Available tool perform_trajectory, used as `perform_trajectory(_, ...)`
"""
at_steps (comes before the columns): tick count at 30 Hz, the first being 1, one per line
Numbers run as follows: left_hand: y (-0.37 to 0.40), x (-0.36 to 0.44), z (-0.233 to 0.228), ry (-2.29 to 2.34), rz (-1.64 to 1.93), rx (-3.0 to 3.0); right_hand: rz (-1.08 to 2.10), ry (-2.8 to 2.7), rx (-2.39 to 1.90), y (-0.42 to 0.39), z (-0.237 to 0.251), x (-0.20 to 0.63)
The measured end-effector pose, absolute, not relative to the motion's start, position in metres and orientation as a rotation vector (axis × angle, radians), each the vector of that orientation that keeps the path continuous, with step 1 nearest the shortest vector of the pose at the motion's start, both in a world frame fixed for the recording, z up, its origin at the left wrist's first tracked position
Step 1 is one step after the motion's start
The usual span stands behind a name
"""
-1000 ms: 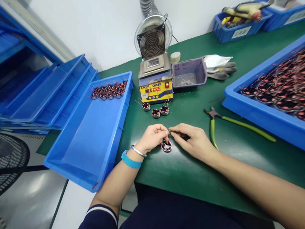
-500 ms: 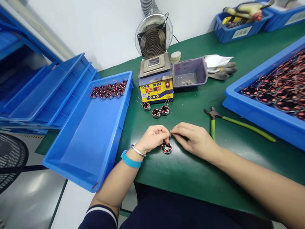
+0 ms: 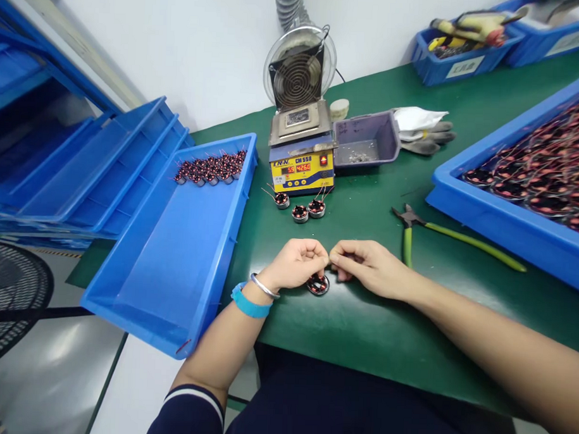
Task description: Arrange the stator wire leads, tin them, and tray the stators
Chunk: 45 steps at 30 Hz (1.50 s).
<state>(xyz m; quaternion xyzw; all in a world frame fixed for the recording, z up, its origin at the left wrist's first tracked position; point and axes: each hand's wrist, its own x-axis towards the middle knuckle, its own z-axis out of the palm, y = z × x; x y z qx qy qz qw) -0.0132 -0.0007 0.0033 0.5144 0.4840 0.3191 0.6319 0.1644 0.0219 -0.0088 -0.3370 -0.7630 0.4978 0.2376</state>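
A small ring-shaped wound coil (image 3: 318,285), black and copper with a silver rim, lies on the green table under my fingers. My left hand (image 3: 300,263) is closed in a pinch just above it, its lower fingers at the coil's upper edge and partly covering it. My right hand (image 3: 359,264) is pinched too, its fingertips meeting the left ones above and right of the coil. Whatever thin thing sits between the fingertips is too small to make out. Beyond the hands stand three similar coils (image 3: 300,213), thin wire leads rising from at least two.
A yellow-fronted solder pot (image 3: 303,173) stands behind the coils, beside a purple bin (image 3: 367,159). Green-handled cutters (image 3: 408,218) lie right. Blue trays with coils flank me, left (image 3: 159,257) and right (image 3: 503,215). Gloves (image 3: 427,143) lie farther back.
My fingertips have come closer together, and the right hand's fingers have curled in more. The left hand covers more of the coil. The whole view has shifted slightly.
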Motion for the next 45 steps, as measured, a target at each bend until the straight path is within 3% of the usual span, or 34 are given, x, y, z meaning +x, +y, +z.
perform_trajectory(2, -0.002, -0.014, 0.003, 1.086, 0.726, 1.207, 1.762, -1.876, -1.021, 0.020, -0.009, 0.163)
perform_trajectory(4, -0.003, -0.014, 0.002, 1.071, 0.720, 1.212, 1.748, -1.897, -1.016, 0.020, -0.007, 0.164)
perform_trajectory(9, -0.002, -0.015, 0.000, 1.096, 0.710, 1.175, 0.681, -2.343, -0.754, 0.021, -0.006, 0.174)
perform_trajectory(13, -0.002, -0.016, 0.000, 1.099, 0.736, 1.180, 0.313, -2.460, -0.601, 0.020, -0.007, 0.175)
perform_trajectory(15, -0.002, -0.016, 0.000, 1.102, 0.739, 1.188, 0.428, -2.438, -0.631, 0.018, -0.007, 0.172)
perform_trajectory(20, -0.004, -0.015, 0.001, 1.087, 0.739, 1.215, 1.617, -1.910, -0.989, 0.014, -0.010, 0.163)
perform_trajectory(22, -0.004, -0.014, 0.001, 1.078, 0.732, 1.210, 1.780, -1.820, -1.006, 0.014, -0.010, 0.163)
perform_trajectory(24, -0.004, -0.014, 0.001, 1.073, 0.729, 1.195, 1.478, -1.999, -0.954, 0.015, -0.009, 0.166)
perform_trajectory(29, -0.001, -0.016, 0.000, 1.081, 0.736, 1.173, 0.354, -2.448, -0.627, 0.017, -0.005, 0.174)
perform_trajectory(32, -0.001, -0.016, 0.001, 1.088, 0.745, 1.162, 0.092, -2.534, -0.530, 0.019, -0.003, 0.176)
perform_trajectory(35, -0.002, -0.016, 0.001, 1.090, 0.735, 1.148, 0.045, -2.557, -0.501, 0.021, -0.002, 0.177)
perform_trajectory(39, -0.002, -0.016, 0.001, 1.086, 0.738, 1.162, 0.300, -2.508, -0.546, 0.020, -0.004, 0.175)
perform_trajectory(45, -0.005, -0.015, 0.001, 1.065, 0.750, 1.210, 1.785, -1.779, -1.029, 0.011, -0.009, 0.160)
